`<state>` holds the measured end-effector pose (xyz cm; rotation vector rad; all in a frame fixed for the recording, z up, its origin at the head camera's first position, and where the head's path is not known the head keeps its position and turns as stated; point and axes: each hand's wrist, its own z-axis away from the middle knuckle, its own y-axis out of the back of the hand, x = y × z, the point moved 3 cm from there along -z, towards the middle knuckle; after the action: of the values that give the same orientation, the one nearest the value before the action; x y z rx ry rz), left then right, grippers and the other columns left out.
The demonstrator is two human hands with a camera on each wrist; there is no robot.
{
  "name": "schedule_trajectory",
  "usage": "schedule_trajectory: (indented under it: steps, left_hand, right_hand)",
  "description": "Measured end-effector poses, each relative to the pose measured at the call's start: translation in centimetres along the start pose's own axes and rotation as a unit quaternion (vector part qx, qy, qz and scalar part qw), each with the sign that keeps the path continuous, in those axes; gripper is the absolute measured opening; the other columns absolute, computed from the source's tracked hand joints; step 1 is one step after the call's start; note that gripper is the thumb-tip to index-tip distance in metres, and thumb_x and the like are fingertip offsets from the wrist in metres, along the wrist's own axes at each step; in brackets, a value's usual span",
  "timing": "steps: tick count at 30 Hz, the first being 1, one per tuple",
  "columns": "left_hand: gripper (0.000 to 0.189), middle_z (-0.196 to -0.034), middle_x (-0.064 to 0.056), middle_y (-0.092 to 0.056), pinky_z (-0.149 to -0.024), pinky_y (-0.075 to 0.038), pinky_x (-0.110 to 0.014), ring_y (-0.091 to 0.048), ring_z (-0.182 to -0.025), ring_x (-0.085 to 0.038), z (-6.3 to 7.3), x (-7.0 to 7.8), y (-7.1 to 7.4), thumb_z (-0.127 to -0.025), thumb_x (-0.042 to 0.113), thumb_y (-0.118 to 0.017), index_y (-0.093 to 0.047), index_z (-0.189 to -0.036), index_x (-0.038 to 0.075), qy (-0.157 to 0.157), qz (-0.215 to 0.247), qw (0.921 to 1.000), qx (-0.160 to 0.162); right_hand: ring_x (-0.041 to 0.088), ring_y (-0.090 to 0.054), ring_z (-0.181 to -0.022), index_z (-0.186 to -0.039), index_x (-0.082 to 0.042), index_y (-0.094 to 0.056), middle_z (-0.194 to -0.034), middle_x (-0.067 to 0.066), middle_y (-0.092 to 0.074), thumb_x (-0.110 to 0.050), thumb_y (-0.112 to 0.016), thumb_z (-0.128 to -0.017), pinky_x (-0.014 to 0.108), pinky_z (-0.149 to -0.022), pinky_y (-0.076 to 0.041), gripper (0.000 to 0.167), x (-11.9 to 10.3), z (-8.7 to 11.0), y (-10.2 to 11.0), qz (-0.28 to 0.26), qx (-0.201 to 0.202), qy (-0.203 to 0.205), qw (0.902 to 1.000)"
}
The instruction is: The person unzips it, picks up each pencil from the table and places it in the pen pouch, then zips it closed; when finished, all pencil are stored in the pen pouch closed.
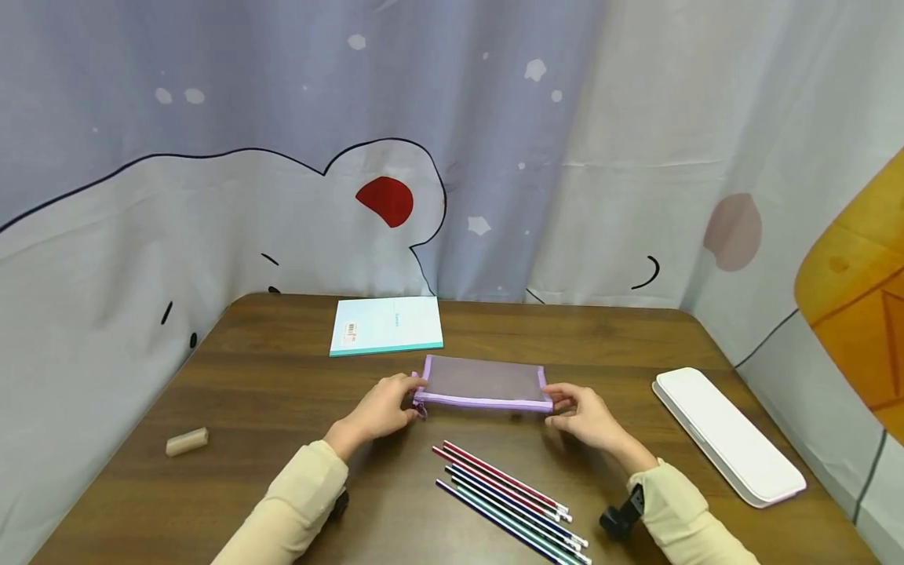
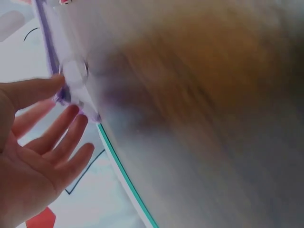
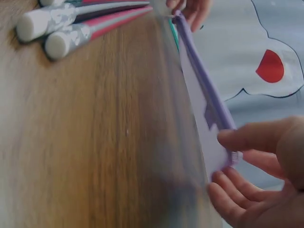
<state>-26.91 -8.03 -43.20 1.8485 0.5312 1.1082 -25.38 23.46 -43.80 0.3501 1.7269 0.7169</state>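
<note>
A see-through mesh zip pouch [image 1: 487, 379] with purple edging lies flat-wide between my hands at mid-table. My left hand [image 1: 381, 406] pinches its left near corner beside the zip pull [image 1: 421, 410]. In the left wrist view, the thumb [image 2: 42, 90] is on the purple edge and the other fingers spread behind it. At the opposite corner, my right hand [image 1: 585, 416] grips the pouch, with thumb [image 3: 251, 136] on the purple edge and fingers underneath in the right wrist view. Several pencils [image 1: 504, 475] with white eraser ends lie just in front of the pouch.
Behind the pouch lies a pale blue notebook [image 1: 388, 323] with a teal edge. A long white case [image 1: 727, 428] stands near the right table edge. Toward the left is a small beige block [image 1: 187, 442]. A printed curtain [image 1: 487, 157] hangs around the table.
</note>
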Motion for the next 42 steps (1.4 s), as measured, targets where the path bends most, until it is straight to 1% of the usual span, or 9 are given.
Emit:
schedule_trajectory:
  steps: [9,16,19,23,27,31,35,39,42]
  left_hand:
    - [0.035,-0.098,-0.012,-0.062,-0.076,-0.053,-0.039,-0.059,-0.088,-0.024,-0.2,0.4,0.3,-0.070,-0.002,-0.066,-0.063,-0.105,0.004,0.041,0.005,0.9978,0.052]
    - [0.025,-0.085,-0.005,-0.058,-0.069,-0.051,-0.032,-0.056,-0.081,-0.018,-0.5,0.7,1.2,-0.070,-0.006,-0.065,-0.067,-0.090,0.008,0.005,0.019,0.9839,0.177]
    - [0.021,-0.089,-0.006,-0.057,-0.074,-0.054,-0.032,-0.056,-0.085,-0.019,-0.7,0.8,1.5,-0.071,-0.005,-0.066,-0.067,-0.088,0.008,-0.021,0.056,0.9763,0.208]
    - [0.016,-0.098,-0.010,-0.060,-0.077,-0.056,-0.029,-0.059,-0.092,-0.022,-0.9,0.8,1.6,-0.074,-0.003,-0.066,-0.065,-0.088,0.004,-0.048,0.124,0.9679,0.213]
    - [0.016,-0.102,-0.012,-0.063,-0.078,-0.056,-0.027,-0.062,-0.092,-0.023,-1.1,0.7,1.4,-0.077,-0.003,-0.063,-0.064,-0.093,0.002,-0.050,0.170,0.9634,0.201]
    - [0.018,-0.098,-0.012,-0.066,-0.078,-0.056,-0.028,-0.064,-0.090,-0.022,-1.1,0.8,1.4,-0.079,-0.001,-0.062,-0.063,-0.096,0.001,-0.034,0.191,0.9617,0.193]
    - [0.019,-0.097,-0.017,-0.066,-0.077,-0.056,-0.034,-0.064,-0.090,-0.029,-0.9,2.0,2.0,-0.079,-0.004,-0.061,-0.062,-0.099,-0.003,-0.044,0.213,0.9564,0.195]
    - [0.020,-0.095,-0.024,-0.064,-0.074,-0.056,-0.041,-0.063,-0.086,-0.036,-0.7,3.3,2.4,-0.078,-0.008,-0.060,-0.060,-0.098,-0.009,-0.063,0.223,0.9521,0.200]
    - [0.019,-0.095,-0.023,-0.065,-0.073,-0.057,-0.040,-0.064,-0.086,-0.034,-0.9,3.1,2.0,-0.077,-0.008,-0.060,-0.061,-0.096,-0.008,-0.055,0.214,0.9546,0.200]
  right_hand:
    - [0.011,-0.059,-0.069,-0.091,-0.002,-0.067,-0.083,0.010,-0.062,-0.006,-0.070,-0.073,0.013,-0.058,-0.053,0.018,-1.3,-0.5,-0.2,0.073,0.132,0.009,0.9885]
    - [0.006,-0.057,-0.068,-0.092,-0.007,-0.068,-0.080,0.007,-0.063,-0.015,-0.067,-0.079,0.015,-0.059,-0.051,0.016,-2.3,-0.9,1.3,0.058,0.166,0.011,0.9844]
    - [0.006,-0.056,-0.069,-0.094,-0.007,-0.068,-0.080,0.008,-0.064,-0.017,-0.066,-0.080,0.016,-0.059,-0.050,0.017,-2.4,-1.0,1.8,0.049,0.165,0.003,0.9851]
    - [0.003,-0.050,-0.061,-0.097,-0.007,-0.067,-0.074,0.008,-0.062,-0.020,-0.065,-0.080,0.015,-0.050,-0.044,0.021,-2.3,-1.0,2.1,0.037,0.161,-0.024,0.9859]
    - [0.001,-0.047,-0.054,-0.102,-0.007,-0.065,-0.066,0.008,-0.060,-0.017,-0.067,-0.078,0.014,-0.045,-0.042,0.026,-3.3,-1.2,1.5,0.009,0.175,-0.030,0.9840]
    - [0.002,-0.052,-0.057,-0.106,-0.006,-0.062,-0.065,0.006,-0.062,-0.011,-0.069,-0.076,0.015,-0.052,-0.048,0.031,-6.5,-1.8,-0.7,0.006,0.179,0.044,0.9828]
    - [0.012,-0.061,-0.063,-0.111,-0.007,-0.058,-0.073,0.006,-0.065,-0.016,-0.070,-0.075,0.026,-0.059,-0.055,0.040,-10.6,-3.0,-4.4,0.048,0.124,0.132,0.9824]
    - [0.015,-0.063,-0.071,-0.120,-0.010,-0.052,-0.086,0.006,-0.066,-0.026,-0.071,-0.074,0.024,-0.061,-0.054,0.052,-13.1,-4.0,-7.6,0.106,0.068,0.154,0.9800]
    - [0.010,-0.061,-0.068,-0.120,-0.011,-0.053,-0.085,0.003,-0.065,-0.023,-0.070,-0.075,0.016,-0.058,-0.049,0.049,-13.8,-4.3,-8.9,0.135,0.073,0.152,0.9764]
